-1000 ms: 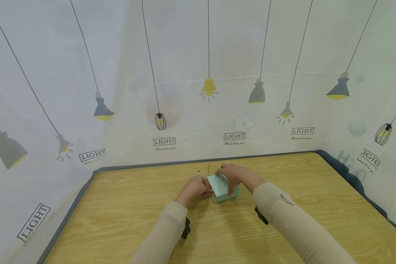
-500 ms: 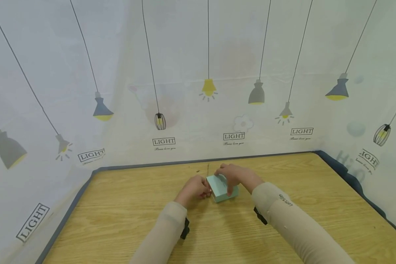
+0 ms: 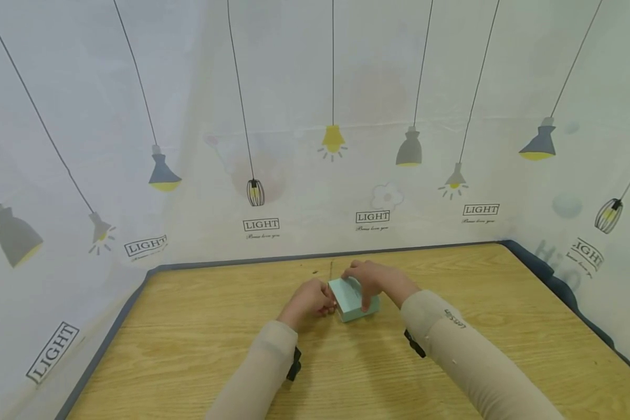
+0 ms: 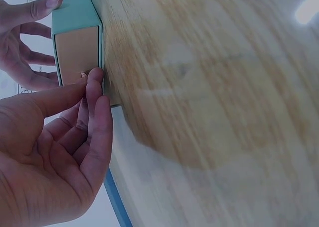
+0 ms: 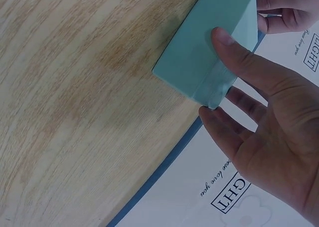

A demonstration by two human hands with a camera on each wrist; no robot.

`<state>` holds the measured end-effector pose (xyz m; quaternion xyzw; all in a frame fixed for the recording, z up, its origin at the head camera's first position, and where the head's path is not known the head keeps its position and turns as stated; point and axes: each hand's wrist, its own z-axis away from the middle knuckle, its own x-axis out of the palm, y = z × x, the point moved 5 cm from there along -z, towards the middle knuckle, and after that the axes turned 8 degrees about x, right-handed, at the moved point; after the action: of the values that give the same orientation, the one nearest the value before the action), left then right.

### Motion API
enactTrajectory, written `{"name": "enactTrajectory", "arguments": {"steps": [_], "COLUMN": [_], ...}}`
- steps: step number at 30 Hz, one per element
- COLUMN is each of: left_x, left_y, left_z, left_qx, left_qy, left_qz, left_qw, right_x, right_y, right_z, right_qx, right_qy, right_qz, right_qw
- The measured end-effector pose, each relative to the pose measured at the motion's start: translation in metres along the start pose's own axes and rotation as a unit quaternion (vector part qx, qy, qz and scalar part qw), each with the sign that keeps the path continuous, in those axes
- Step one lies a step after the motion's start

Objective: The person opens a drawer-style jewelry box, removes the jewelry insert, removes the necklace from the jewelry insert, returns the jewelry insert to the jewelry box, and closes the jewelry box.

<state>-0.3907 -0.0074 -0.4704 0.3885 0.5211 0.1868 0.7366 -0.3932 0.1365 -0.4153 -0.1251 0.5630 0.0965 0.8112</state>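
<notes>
A mint-green box [image 3: 349, 296] with a slanted top face sits on the wooden table, near its far edge. My right hand [image 3: 373, 280] grips it from the right, thumb on the near side and fingers on the far side. In the left wrist view, the box's left end shows a tan panel [image 4: 77, 50] framed by the green shell. A small tab [image 4: 84, 75] sticks out low on that panel. My left hand [image 3: 312, 298] pinches at this tab with thumb and index finger, which partly cover it. The panel looks flush with the shell.
The wooden table [image 3: 215, 344] reaches out on all sides of the box. Behind it a white cloth wall [image 3: 304, 192] with printed lamps meets the table along a dark blue edge [image 3: 252, 262]. Small dark marks [image 3: 315, 272] lie on the wood beyond the box.
</notes>
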Motion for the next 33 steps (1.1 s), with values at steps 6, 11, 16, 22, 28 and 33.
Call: {"name": "enactTrajectory", "arguments": {"steps": [6, 11, 16, 22, 28, 33], "left_x": [-0.0005, -0.0002, -0.0007, -0.0011, -0.001, -0.0012], "left_y": [0.0007, -0.001, 0.0001, 0.0001, -0.0015, -0.0029], "left_z": [0.0011, 0.0008, 0.0024, 0.0032, 0.003, 0.0013], "left_qx": [0.002, -0.004, 0.003, 0.007, 0.004, 0.0], "left_qy": [0.002, 0.003, 0.004, 0.001, 0.005, 0.006], "left_qz": [0.005, 0.006, -0.004, -0.008, -0.014, -0.02], "left_qw": [1.0, 1.0, 1.0, 0.9999, 0.9999, 0.9998], "right_x": [-0.0005, -0.0004, 0.0, 0.0006, 0.0016, 0.0014], "right_y": [-0.0006, -0.0008, -0.0009, -0.0005, -0.0005, -0.0011], "right_z": [0.0003, 0.0005, 0.0009, 0.0009, 0.0002, 0.0011], "right_qx": [0.001, -0.001, -0.004, -0.004, -0.005, -0.008], "right_qy": [-0.002, 0.0, 0.001, 0.003, 0.003, 0.004], "right_qz": [0.001, 0.003, 0.006, 0.006, 0.008, 0.005], "right_qw": [1.0, 1.0, 1.0, 1.0, 1.0, 1.0]}}
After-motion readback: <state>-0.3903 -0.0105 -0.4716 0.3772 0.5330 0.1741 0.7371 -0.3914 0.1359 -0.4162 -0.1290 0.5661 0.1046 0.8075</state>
